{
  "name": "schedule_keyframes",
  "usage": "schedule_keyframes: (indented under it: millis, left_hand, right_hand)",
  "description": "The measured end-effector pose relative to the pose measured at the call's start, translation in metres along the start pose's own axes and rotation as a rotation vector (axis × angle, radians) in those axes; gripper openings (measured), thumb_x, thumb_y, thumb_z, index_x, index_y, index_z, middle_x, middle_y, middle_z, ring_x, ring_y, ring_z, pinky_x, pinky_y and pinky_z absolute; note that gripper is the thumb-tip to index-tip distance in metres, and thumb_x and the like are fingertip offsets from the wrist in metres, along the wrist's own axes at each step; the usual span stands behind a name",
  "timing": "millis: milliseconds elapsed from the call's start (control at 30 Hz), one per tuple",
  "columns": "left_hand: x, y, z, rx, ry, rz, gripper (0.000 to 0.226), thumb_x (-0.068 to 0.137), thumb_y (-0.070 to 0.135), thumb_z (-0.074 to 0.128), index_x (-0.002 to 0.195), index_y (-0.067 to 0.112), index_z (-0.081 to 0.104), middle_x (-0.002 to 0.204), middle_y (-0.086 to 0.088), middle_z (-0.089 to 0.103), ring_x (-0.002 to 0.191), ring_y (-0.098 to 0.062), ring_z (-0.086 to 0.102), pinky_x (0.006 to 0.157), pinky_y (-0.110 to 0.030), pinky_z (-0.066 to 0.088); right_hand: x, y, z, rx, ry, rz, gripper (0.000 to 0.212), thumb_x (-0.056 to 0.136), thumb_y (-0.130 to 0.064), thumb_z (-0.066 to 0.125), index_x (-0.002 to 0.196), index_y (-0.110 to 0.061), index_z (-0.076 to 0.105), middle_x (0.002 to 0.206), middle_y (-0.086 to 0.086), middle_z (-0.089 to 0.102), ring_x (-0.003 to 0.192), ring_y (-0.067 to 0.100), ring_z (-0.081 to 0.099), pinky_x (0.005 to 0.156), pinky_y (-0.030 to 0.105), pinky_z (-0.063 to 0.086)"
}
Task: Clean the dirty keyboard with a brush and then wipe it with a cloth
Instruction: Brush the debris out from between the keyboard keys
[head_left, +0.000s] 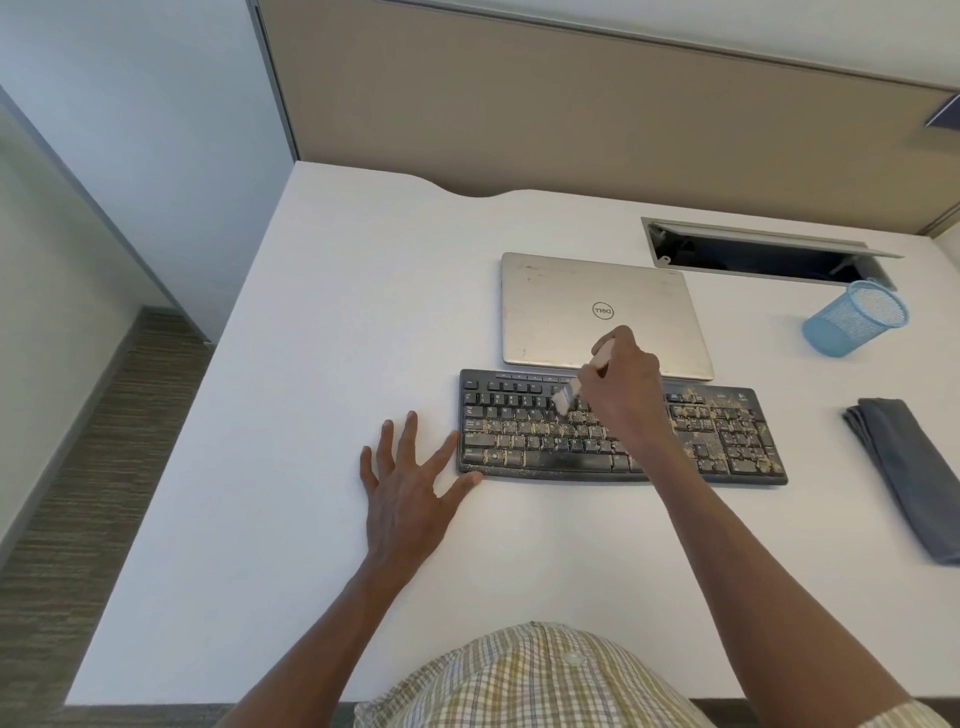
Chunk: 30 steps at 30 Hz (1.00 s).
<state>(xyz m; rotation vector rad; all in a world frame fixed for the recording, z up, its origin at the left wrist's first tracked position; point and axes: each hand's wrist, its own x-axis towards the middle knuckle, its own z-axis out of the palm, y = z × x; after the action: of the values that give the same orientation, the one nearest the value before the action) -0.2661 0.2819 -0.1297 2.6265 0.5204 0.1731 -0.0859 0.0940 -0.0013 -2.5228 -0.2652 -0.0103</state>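
While the right hand (621, 387) grips a small wood-handled brush (582, 379), pale bristles on the black, crumb-strewn keyboard (727, 436) at desk (311, 364) ctr, left hand (410, 483) lies flat w/ fingers splayed at its left end; folded grey cloth (909, 473) far right.

You're at an office cubicle, white desk (322, 364), beige partition panel (571, 104), closed laptop (571, 291), mesh pen cup (852, 319), cable hatch (753, 249).

Bare white desk (322, 291) across the left and lower frame, passable, keyboard (727, 431) mid-frame with closed laptop (561, 306) just behind it, blue mesh cup (852, 322) upper right, folded grey cloth (914, 478) at right edge, cable slot (763, 254) behind.
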Motion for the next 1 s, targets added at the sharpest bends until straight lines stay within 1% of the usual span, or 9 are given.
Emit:
schedule_keyframes:
  millis: [67, 200, 300, 433, 500, 600, 833, 900, 1000]
  left_hand:
    - [0.0, 0.0, 0.001, 0.003, 0.006, 0.006, 0.069, 0.089, 0.082, 0.033, 0.146, 0.047, 0.048, 0.169, -0.006, 0.017, 0.157, -0.03, 0.002, 0.123, -0.057, 0.005]
    - [-0.001, 0.0, 0.0, -0.004, 0.001, 0.001, 0.069, 0.089, 0.082, 0.032, 0.147, 0.047, 0.048, 0.169, -0.006, 0.016, 0.157, -0.03, 0.001, 0.123, -0.058, 0.005]
    - [0.0, 0.0, 0.001, 0.005, 0.0, 0.007, 0.068, 0.089, 0.081, 0.034, 0.147, 0.047, 0.047, 0.169, -0.006, 0.015, 0.157, -0.03, 0.001, 0.123, -0.058, 0.005]
    - [0.0, -0.001, 0.002, 0.009, 0.007, 0.009, 0.068, 0.089, 0.081, 0.034, 0.146, 0.047, 0.048, 0.169, -0.007, 0.017, 0.156, -0.032, 0.004, 0.122, -0.059, 0.008]
    - [0.0, -0.001, 0.003, 0.011, 0.011, 0.014, 0.067, 0.09, 0.081, 0.034, 0.146, 0.046, 0.049, 0.169, -0.007, 0.018, 0.156, -0.032, 0.005, 0.122, -0.06, 0.008]
    - [0.0, -0.001, 0.002, 0.014, 0.013, 0.014, 0.069, 0.09, 0.082, 0.033, 0.146, 0.046, 0.049, 0.169, -0.007, 0.018, 0.156, -0.032, 0.005, 0.122, -0.059, 0.008]
    - [0.0, -0.001, 0.001, 0.013, 0.004, 0.007, 0.071, 0.089, 0.082, 0.029, 0.147, 0.045, 0.048, 0.169, -0.007, 0.017, 0.156, -0.032, 0.004, 0.122, -0.059, 0.007]
    - [0.0, -0.002, 0.002, 0.013, 0.011, 0.012, 0.071, 0.089, 0.082, 0.029, 0.146, 0.045, 0.049, 0.169, -0.007, 0.018, 0.156, -0.032, 0.005, 0.122, -0.059, 0.008]
    - [0.001, -0.001, 0.002, 0.011, 0.006, 0.011, 0.07, 0.09, 0.082, 0.03, 0.147, 0.046, 0.048, 0.169, -0.006, 0.017, 0.157, -0.032, 0.004, 0.122, -0.059, 0.007]
  right_hand:
    - [-0.001, -0.001, -0.001, -0.011, 0.023, -0.014, 0.015, 0.092, -0.007, 0.053, 0.105, -0.009, 0.047, 0.073, 0.005, 0.055, 0.057, 0.021, 0.056, 0.043, 0.023, 0.036]
    - [-0.001, -0.004, -0.008, -0.059, -0.097, -0.043, 0.014, 0.091, -0.002, 0.052, 0.103, -0.007, 0.051, 0.079, 0.009, 0.061, 0.062, 0.021, 0.059, 0.046, 0.025, 0.039]
    - [0.002, -0.016, -0.013, 0.001, -0.114, -0.11, 0.013, 0.093, -0.003, 0.053, 0.102, -0.012, 0.051, 0.072, 0.002, 0.06, 0.054, 0.013, 0.056, 0.042, 0.02, 0.039]
    - [0.001, -0.035, -0.002, 0.096, -0.246, -0.278, 0.017, 0.092, 0.001, 0.057, 0.1, -0.014, 0.053, 0.07, -0.006, 0.062, 0.045, 0.002, 0.051, 0.039, 0.015, 0.037]
    - [-0.001, -0.042, 0.006, 0.12, -0.293, -0.339, 0.019, 0.09, 0.004, 0.057, 0.099, -0.012, 0.055, 0.07, -0.006, 0.064, 0.045, 0.0, 0.051, 0.041, 0.013, 0.037]
    - [-0.002, -0.043, 0.013, 0.104, -0.36, -0.382, 0.02, 0.089, 0.008, 0.054, 0.1, -0.009, 0.057, 0.068, -0.019, 0.058, 0.051, -0.005, 0.053, 0.045, 0.009, 0.036]
    - [0.001, -0.016, -0.006, -0.145, -0.33, -0.414, 0.022, 0.09, 0.006, 0.052, 0.098, -0.014, 0.056, 0.075, 0.002, 0.066, 0.051, -0.001, 0.05, 0.046, 0.015, 0.033]
    - [0.003, -0.021, -0.007, -0.131, -0.299, -0.433, 0.023, 0.088, 0.008, 0.051, 0.098, -0.013, 0.056, 0.071, -0.002, 0.063, 0.049, -0.005, 0.048, 0.046, 0.011, 0.03]
    - [0.003, -0.037, 0.005, 0.012, -0.322, -0.423, 0.024, 0.086, 0.009, 0.052, 0.098, -0.012, 0.056, 0.07, -0.01, 0.061, 0.055, -0.006, 0.053, 0.048, 0.009, 0.035]
